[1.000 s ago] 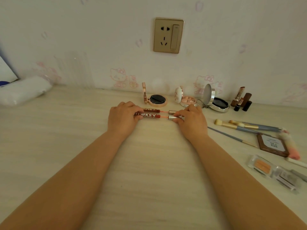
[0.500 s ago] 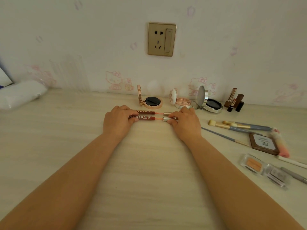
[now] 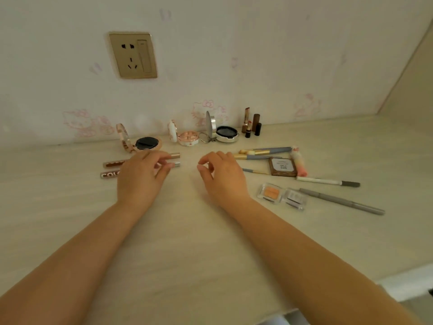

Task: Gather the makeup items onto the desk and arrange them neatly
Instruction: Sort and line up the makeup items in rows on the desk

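Makeup items all sit on the desk (image 3: 187, 242), mostly along the wall side. We count as follows.

Lip-gloss tubes: 2, lying parallel, far tube (image 3: 112, 163) and near tube (image 3: 109, 175), silver caps pointing right. Our left hand (image 3: 140, 179) is over their middle, fingers loosely curled, fingertips (image 3: 167, 168) at the near tube's cap end; can't tell if it grips or just touches.

Our right hand (image 3: 222, 177) is held just right of the caps, apart from them, thumb and forefinger nearly meeting, nothing in it.

Open compacts: 3 in a row by the wall. Rose-gold one (image 3: 145, 143) w/ black puff, small white-pink one (image 3: 187, 137), silver one (image 3: 226, 133) w/ dark puff and a key ring beside it.

Lipsticks: 4 standing in a cluster (image 3: 251, 124) right of the silver compact.

Brushes: 2 blue-handled (image 3: 269, 152) side by side, plus 1 thinner (image 3: 254, 171) partly behind our right hand.

Brown square palette (image 3: 282, 167): 1. Pink-orange stick (image 3: 298, 160): 1, touching its right edge.

Clear small cases: 2 touching, orange pan (image 3: 270, 192) and greyish one (image 3: 294, 199).

Pencils: 2, white (image 3: 328, 181) and grey (image 3: 342, 201), both far right.

Wall socket (image 3: 133, 55): 1, above the tubes.
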Demonstrator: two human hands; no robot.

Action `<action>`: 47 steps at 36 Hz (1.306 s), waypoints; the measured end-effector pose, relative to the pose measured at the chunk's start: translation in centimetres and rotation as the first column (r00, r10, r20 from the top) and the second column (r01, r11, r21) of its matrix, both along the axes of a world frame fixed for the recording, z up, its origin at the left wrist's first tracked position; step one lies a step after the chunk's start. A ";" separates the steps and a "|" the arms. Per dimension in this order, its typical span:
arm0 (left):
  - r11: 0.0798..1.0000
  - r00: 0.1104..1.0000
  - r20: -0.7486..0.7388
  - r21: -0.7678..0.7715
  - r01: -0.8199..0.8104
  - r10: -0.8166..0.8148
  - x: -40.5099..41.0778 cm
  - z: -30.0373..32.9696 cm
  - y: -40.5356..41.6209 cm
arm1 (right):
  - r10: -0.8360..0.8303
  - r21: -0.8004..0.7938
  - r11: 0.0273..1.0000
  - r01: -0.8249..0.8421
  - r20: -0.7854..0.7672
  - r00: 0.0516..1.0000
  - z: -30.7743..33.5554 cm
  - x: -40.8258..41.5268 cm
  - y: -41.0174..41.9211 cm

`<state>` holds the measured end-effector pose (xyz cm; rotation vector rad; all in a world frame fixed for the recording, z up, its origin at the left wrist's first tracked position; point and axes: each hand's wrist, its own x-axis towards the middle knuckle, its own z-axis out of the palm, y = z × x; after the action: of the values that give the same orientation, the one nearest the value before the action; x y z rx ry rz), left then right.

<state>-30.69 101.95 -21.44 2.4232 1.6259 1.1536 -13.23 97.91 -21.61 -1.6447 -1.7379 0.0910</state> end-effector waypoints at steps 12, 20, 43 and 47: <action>0.929 0.918 -0.150 -0.112 0.352 -0.366 18.5 1.3 -5.7 | -0.359 -0.058 0.933 0.354 -0.132 0.924 0.6 14.8 -7.4; 0.973 0.907 -0.361 -0.162 0.167 -0.216 26.3 1.2 -4.7 | -0.500 -0.153 0.851 0.503 0.060 0.864 0.3 20.1 -8.0; 0.976 0.888 -0.454 -0.215 -0.033 -0.070 30.3 1.5 -3.3 | -0.462 -0.237 0.826 0.512 0.237 0.855 -0.5 20.8 -7.6; 0.983 0.935 -0.348 -0.185 0.000 -0.066 29.3 1.7 -3.4 | -0.469 -0.214 0.829 0.517 0.239 0.850 -0.5 20.7 -7.9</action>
<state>-1.37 98.54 -19.78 2.6341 1.6755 0.5529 7.51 89.97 -22.06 -2.3269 -1.4049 -0.0702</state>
